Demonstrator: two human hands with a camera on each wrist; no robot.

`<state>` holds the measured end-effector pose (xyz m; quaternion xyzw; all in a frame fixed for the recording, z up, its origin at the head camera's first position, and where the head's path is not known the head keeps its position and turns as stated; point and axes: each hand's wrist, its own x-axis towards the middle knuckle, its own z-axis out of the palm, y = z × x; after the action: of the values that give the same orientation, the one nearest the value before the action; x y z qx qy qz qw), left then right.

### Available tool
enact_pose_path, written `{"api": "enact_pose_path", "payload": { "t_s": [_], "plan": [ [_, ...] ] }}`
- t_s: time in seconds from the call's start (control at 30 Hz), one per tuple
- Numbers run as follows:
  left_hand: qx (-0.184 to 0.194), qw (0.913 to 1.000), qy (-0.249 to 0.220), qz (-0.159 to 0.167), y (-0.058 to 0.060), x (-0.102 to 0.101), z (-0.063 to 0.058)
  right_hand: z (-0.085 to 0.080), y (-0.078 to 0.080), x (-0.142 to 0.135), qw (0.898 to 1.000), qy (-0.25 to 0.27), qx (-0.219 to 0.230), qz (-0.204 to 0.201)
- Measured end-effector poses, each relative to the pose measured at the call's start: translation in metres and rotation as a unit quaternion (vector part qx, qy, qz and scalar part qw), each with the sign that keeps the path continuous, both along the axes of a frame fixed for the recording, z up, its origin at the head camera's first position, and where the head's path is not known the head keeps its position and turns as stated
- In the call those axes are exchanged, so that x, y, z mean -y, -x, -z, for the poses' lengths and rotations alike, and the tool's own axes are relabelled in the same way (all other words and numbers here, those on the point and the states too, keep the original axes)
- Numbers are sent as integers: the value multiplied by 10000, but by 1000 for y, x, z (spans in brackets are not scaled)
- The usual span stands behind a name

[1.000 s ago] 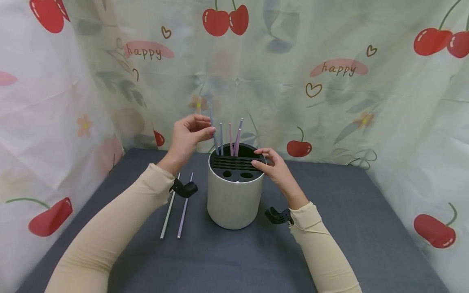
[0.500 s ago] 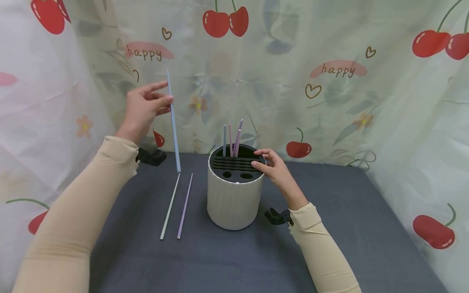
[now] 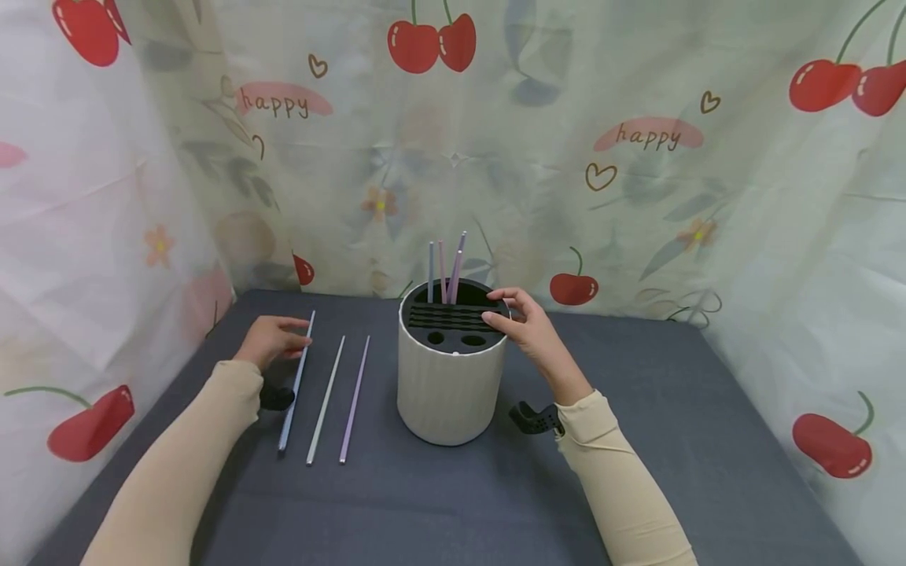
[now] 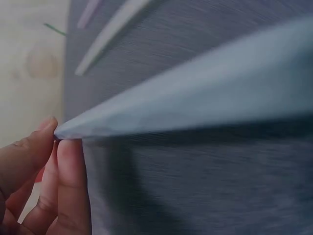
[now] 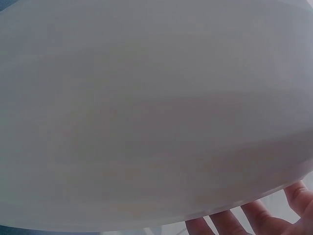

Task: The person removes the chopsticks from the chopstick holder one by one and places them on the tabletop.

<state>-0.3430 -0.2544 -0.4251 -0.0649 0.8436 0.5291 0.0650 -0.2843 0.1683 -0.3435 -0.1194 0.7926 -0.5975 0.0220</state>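
Note:
Near the far end of a pale blue chopstick (image 3: 296, 385), my left hand (image 3: 272, 342) pinches it between thumb and fingertips, low over the dark cloth at the left. In the left wrist view that chopstick (image 4: 186, 98) runs large across the picture from the fingertips. My right hand (image 3: 527, 322) holds the rim of a white round utensil holder (image 3: 449, 393), thumb over its black slotted top. The right wrist view shows mostly the holder's wall (image 5: 146, 122), with fingertips (image 5: 259, 215) at its edge. Several chopsticks, one blue (image 3: 431, 271) and others pinkish (image 3: 456, 275), stand in the holder's rear opening.
To the right of the held chopstick lie a silvery-green chopstick (image 3: 326, 401) and a purple chopstick (image 3: 355, 401), roughly parallel. Dark cloth (image 3: 637, 440) covers the table. Cherry-print curtains (image 3: 495, 157) close off the back and both sides.
My left hand has drawn the blue chopstick up out of the holder, carried it left and lowered it beside the two lying ones. The right hand has stayed on the rim.

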Motion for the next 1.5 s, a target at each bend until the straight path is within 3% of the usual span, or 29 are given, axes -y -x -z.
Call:
{"api": "enact_pose_path", "payload": {
  "t_s": [0.13,0.27,0.73,1.1,1.23,1.33,1.43,1.5],
  "plan": [
    [337,9993,-58,-140,-1,5,24,0,0,0,10000,-16,8,27],
    [482,9986,-62,-203,-2,4,33,0,-1,0,10000,-1,19,22],
    [529,9975,332,-320,2,2,38,2,1,0,10000,-34,32,16],
    [659,9971,159,-341,3,5,38,1,1,0,10000,-58,-3,-3],
    [643,9974,53,-307,1,6,31,2,2,0,10000,-48,0,-29],
    [373,9992,-121,-43,-2,1,16,2,2,0,10000,-41,3,-36],
    [-149,9981,-538,276,-5,-15,-13,2,3,0,10000,-60,-7,-29],
    [-566,9921,-1028,441,-9,-35,-39,2,3,-1,10000,-77,-24,-30]
  ]
}}
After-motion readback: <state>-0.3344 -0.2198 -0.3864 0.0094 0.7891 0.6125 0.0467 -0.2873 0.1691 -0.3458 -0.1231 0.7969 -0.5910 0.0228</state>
